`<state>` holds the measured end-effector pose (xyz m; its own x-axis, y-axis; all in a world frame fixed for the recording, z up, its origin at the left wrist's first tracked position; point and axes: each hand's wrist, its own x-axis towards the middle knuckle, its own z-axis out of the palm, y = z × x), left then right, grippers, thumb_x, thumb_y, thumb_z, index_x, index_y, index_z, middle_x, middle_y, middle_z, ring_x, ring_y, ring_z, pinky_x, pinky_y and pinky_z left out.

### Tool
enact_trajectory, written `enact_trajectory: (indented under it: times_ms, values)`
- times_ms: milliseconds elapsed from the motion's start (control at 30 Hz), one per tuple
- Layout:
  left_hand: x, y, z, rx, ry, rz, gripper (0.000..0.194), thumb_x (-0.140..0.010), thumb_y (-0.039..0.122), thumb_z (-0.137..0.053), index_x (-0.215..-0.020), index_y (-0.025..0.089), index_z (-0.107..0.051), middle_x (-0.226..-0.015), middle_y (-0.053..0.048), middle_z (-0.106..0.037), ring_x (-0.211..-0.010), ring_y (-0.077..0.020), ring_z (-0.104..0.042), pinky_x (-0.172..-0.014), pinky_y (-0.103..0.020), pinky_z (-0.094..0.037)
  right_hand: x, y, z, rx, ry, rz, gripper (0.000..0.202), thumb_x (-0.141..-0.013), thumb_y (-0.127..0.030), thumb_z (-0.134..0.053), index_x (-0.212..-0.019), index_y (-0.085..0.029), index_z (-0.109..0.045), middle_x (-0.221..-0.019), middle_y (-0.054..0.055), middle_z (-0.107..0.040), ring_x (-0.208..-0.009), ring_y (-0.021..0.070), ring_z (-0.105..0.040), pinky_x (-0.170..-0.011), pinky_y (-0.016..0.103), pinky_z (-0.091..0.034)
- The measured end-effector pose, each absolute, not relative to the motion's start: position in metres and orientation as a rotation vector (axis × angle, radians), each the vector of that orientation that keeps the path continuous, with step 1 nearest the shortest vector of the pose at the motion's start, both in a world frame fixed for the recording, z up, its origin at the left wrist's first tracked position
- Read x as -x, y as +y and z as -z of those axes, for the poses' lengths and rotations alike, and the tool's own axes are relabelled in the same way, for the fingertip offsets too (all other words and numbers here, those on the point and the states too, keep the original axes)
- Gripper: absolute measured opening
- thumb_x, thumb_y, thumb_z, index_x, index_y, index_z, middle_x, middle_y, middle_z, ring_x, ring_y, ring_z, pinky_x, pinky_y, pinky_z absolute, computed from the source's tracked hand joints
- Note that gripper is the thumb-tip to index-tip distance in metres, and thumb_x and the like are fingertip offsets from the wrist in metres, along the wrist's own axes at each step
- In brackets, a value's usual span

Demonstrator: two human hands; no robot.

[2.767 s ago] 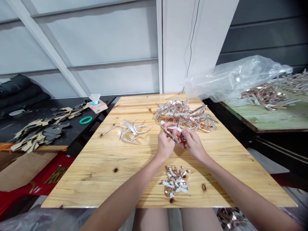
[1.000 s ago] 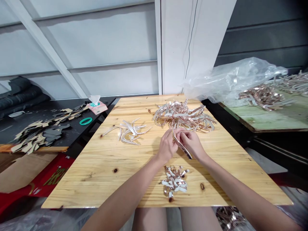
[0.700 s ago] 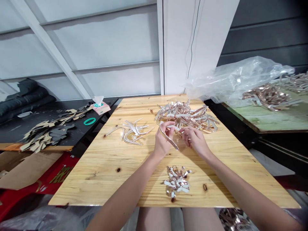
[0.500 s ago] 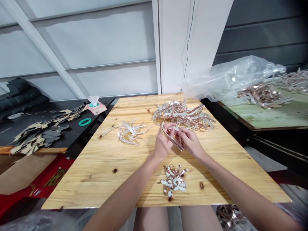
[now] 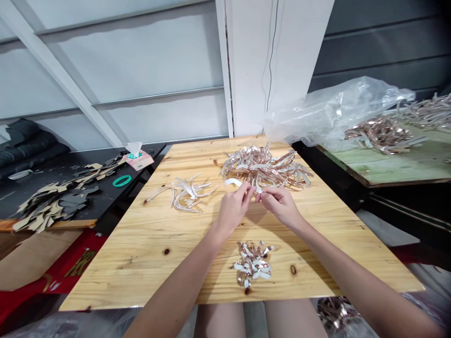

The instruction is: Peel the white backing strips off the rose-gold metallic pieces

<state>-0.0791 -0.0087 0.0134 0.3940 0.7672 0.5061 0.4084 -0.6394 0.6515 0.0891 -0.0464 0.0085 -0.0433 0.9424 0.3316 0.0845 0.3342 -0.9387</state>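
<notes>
My left hand (image 5: 232, 206) is closed in a pinch on a white-backed strip (image 5: 231, 181), whose pale end sticks out to the left above the fingers. Close beside it, my right hand (image 5: 281, 204) pinches a short white end (image 5: 258, 187) of strip between thumb and forefinger. Whether the two pieces are still joined is hidden by the fingers. Just beyond both hands lies a big tangled pile of shiny rose-gold and white strips (image 5: 260, 164). Nearer my body is a small heap of short curled pieces (image 5: 252, 265). To the left rests a loose bunch of whitish strips (image 5: 188, 192).
The wooden tabletop (image 5: 134, 263) carries these piles. On the black table at left are a tissue box (image 5: 138, 161), a green ring (image 5: 122, 181) and grey and tan scraps (image 5: 52, 202). At right, a plastic bag (image 5: 338, 112) and more rose-gold strips (image 5: 382, 134) lie on another table.
The strip, earlier hanging in a loop down past my left hand, now points out to the left above it. My left fingers have turned inward into a tighter pinch. The view has shifted slightly.
</notes>
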Motion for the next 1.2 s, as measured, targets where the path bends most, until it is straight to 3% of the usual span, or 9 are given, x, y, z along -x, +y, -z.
enact_trajectory:
  times_ms: [100,233,333,467,667,1033,1200]
  values:
    - [0.080,-0.012,-0.015,-2.271,0.865,-1.039,0.033,-0.107,0.039,-0.035,-0.083,0.023,-0.052,-0.069,0.001,-0.054,-0.060,-0.0156,-0.051,-0.062,-0.028,-0.037,-0.088,-0.049,-0.012,0.968,-1.484,-0.880,0.032,-0.093,-0.041,-0.058,-0.071,-0.019,-0.070,-0.056,-0.002,-0.048,-0.052,0.0128,-0.037,-0.050,0.027,-0.028]
    - [0.081,-0.014,-0.013,-2.177,0.672,-0.953,0.033,-0.106,0.045,-0.037,-0.084,0.023,-0.049,-0.072,0.000,-0.055,-0.064,-0.0166,-0.052,-0.063,-0.029,-0.041,-0.088,-0.051,-0.018,0.942,-1.610,-0.803,0.034,-0.093,-0.034,-0.056,-0.064,-0.020,-0.068,-0.062,0.000,-0.056,-0.057,0.0140,-0.046,-0.056,0.027,-0.034]
    - [0.082,-0.011,-0.012,-2.194,0.643,-0.915,0.037,-0.107,0.044,-0.034,-0.080,0.022,-0.048,-0.072,0.000,-0.054,-0.065,-0.0159,-0.051,-0.065,-0.029,-0.041,-0.089,-0.052,-0.020,0.952,-1.652,-0.832,0.032,-0.092,-0.029,-0.055,-0.064,-0.019,-0.069,-0.056,-0.001,-0.052,-0.055,0.0137,-0.046,-0.057,0.027,-0.035]
    - [0.082,-0.011,-0.011,-2.171,0.627,-0.960,0.041,-0.108,0.044,-0.030,-0.079,0.021,-0.049,-0.072,-0.001,-0.055,-0.067,-0.0159,-0.053,-0.067,-0.030,-0.042,-0.087,-0.053,-0.020,0.969,-1.562,-0.952,0.029,-0.089,-0.024,-0.054,-0.062,-0.019,-0.066,-0.051,-0.002,-0.052,-0.049,0.0129,-0.047,-0.053,0.027,-0.036]
    - [0.073,-0.018,-0.012,-2.063,0.717,-1.113,0.039,-0.107,0.049,-0.032,-0.084,0.021,-0.047,-0.073,0.000,-0.056,-0.066,-0.0147,-0.052,-0.068,-0.028,-0.041,-0.086,-0.051,-0.015,0.833,-1.341,-1.127,0.025,-0.086,-0.022,-0.056,-0.063,-0.018,-0.067,-0.063,0.000,-0.059,-0.049,0.0129,-0.054,-0.051,0.027,-0.040]
    - [0.054,-0.013,0.005,-1.325,0.619,-1.280,0.036,-0.101,0.054,-0.046,-0.087,0.022,-0.052,-0.078,-0.002,-0.061,-0.074,-0.0178,-0.061,-0.070,-0.031,-0.050,-0.085,-0.051,-0.024,0.548,-0.761,-1.376,0.021,-0.069,-0.021,-0.057,-0.048,-0.018,-0.058,-0.051,-0.002,-0.041,-0.043,0.0103,-0.035,-0.038,0.023,-0.028]
    - [0.057,-0.011,0.006,-1.195,0.534,-1.206,0.047,-0.096,0.063,-0.049,-0.075,0.021,-0.047,-0.074,-0.003,-0.062,-0.072,-0.0183,-0.063,-0.071,-0.032,-0.052,-0.089,-0.052,-0.026,0.568,-0.746,-1.381,0.019,-0.067,-0.022,-0.057,-0.048,-0.018,-0.058,-0.050,-0.001,-0.041,-0.043,0.0104,-0.036,-0.036,0.023,-0.028]
